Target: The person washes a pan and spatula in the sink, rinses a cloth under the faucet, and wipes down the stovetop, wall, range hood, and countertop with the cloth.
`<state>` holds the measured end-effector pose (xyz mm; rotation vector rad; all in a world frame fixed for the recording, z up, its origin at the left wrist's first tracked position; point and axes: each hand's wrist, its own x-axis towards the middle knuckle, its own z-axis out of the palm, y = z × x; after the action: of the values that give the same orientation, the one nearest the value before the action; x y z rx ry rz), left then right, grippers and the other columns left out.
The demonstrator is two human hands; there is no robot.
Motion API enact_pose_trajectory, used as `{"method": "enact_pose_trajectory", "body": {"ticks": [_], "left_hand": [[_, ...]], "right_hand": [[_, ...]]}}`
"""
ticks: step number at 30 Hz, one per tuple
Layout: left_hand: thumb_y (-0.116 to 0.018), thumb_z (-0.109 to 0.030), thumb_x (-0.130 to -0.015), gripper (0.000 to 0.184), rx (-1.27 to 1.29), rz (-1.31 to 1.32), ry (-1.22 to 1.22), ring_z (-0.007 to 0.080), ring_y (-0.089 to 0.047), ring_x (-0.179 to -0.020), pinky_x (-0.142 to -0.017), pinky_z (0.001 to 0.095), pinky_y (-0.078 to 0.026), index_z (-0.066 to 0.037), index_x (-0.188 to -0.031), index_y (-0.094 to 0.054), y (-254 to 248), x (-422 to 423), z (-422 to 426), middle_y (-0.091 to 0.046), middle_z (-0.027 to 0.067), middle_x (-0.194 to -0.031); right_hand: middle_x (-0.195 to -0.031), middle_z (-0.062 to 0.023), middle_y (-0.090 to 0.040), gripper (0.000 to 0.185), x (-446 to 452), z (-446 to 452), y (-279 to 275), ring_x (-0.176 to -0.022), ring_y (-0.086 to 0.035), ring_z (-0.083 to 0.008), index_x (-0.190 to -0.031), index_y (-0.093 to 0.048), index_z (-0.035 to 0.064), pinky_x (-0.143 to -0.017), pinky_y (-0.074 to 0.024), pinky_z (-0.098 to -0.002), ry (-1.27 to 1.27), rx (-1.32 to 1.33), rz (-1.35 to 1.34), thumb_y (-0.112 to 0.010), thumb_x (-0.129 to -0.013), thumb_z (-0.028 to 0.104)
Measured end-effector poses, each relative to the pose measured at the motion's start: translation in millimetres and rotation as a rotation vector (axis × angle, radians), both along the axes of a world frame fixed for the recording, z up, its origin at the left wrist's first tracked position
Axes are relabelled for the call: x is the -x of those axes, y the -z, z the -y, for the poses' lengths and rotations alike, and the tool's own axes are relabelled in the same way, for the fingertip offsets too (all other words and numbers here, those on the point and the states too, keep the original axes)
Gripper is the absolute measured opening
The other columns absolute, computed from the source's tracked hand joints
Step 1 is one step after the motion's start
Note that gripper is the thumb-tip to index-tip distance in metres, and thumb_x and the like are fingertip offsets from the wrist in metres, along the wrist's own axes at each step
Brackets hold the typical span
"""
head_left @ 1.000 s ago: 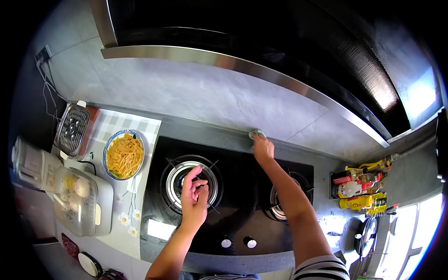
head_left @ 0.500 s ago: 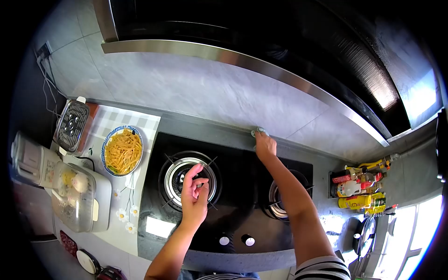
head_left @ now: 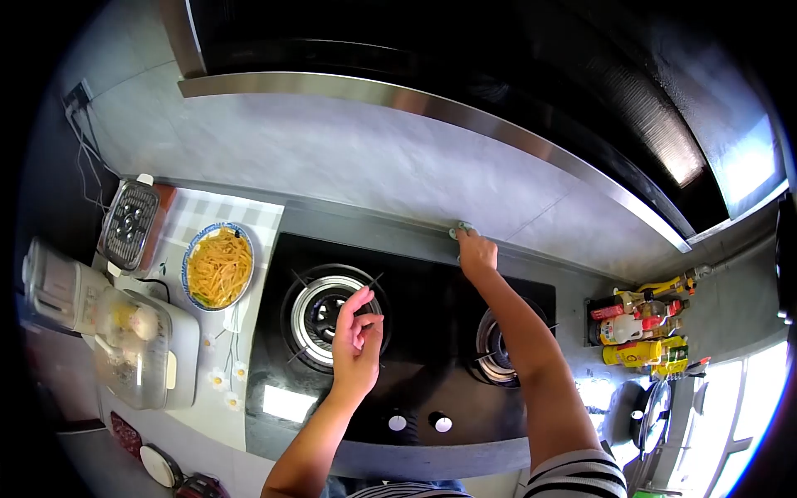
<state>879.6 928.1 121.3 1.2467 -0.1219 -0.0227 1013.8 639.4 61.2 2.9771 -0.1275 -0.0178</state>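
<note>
- Head view: the right hand (head_left: 476,252) grips a small grey-green cloth (head_left: 465,227), fingers closed over it
- The cloth is at the back of the surface (head_left: 365,222), behind the stove (head_left: 423,332) and close to the foot of the wall (head_left: 332,158); whether it also touches the wall, I cannot tell
- The left hand (head_left: 357,349) holds nothing, its fingers loosely bent, raised above the stove and partly hiding the left burner (head_left: 303,322)
- The right forearm (head_left: 523,336) crosses in front of the right burner (head_left: 488,344)
- Left of the stove, a bowl (head_left: 188,282) of yellow strips (head_left: 219,267) stands near a clear-lidded steamer (head_left: 129,378)
- Right of the stove, bottles (head_left: 629,332) stand clustered together
</note>
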Motion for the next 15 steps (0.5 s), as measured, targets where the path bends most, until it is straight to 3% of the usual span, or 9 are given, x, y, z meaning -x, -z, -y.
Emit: {"method": "enact_pose_trajectory", "body": {"ticks": [4, 7, 9, 15], "left_hand": [[-0.053, 0.007, -0.089, 0.054, -0.009, -0.031, -0.088, 0.0075, -0.056, -0.096, -0.080, 0.0206, -0.042, -0.006, -0.140, -0.040, 4, 5, -35, -0.047, 0.0096, -0.136], [-0.052, 0.007, -0.089, 0.054, 0.015, -0.040, -0.130, 0.0070, -0.056, -0.096, -0.081, 0.0193, -0.041, -0.006, -0.140, -0.041, 8, 3, -50, -0.047, 0.0090, -0.136], [-0.053, 0.008, -0.088, 0.054, 0.021, -0.053, -0.136, 0.0064, -0.055, -0.096, -0.080, 0.0182, -0.041, -0.006, -0.139, -0.041, 7, 1, -60, -0.048, 0.0084, -0.135], [-0.053, 0.007, -0.088, 0.054, 0.094, -0.041, -0.180, 0.0059, -0.055, -0.095, -0.077, 0.0170, -0.040, -0.006, -0.139, -0.041, 17, -7, -88, -0.047, 0.0077, -0.134]], "right_hand": [[-0.104, -0.0104, -0.062, 0.022, -13, -22, 17, -0.097, -0.065, -0.0293, -0.107, -0.062, 0.0122, -0.077, -0.0535, -0.0393, -0.049, -0.109, 0.183, -0.055, -0.086, 0.008], [-0.105, -0.0119, -0.062, 0.018, -37, -69, 26, -0.093, -0.065, -0.0333, -0.102, -0.062, 0.0098, -0.076, -0.0537, -0.0428, -0.227, -0.298, 0.215, -0.057, -0.084, 0.008], [-0.100, -0.0129, -0.063, 0.019, -61, -105, 30, -0.089, -0.064, -0.0351, -0.102, -0.061, 0.0083, -0.074, -0.0529, -0.0451, -0.198, -0.351, 0.200, -0.056, -0.084, 0.006], [-0.098, -0.0138, -0.063, 0.015, -91, -143, 40, -0.083, -0.065, -0.0370, -0.098, -0.059, 0.0070, -0.069, -0.0535, -0.0468, -0.363, -0.394, 0.243, -0.057, -0.084, 0.006]]}}
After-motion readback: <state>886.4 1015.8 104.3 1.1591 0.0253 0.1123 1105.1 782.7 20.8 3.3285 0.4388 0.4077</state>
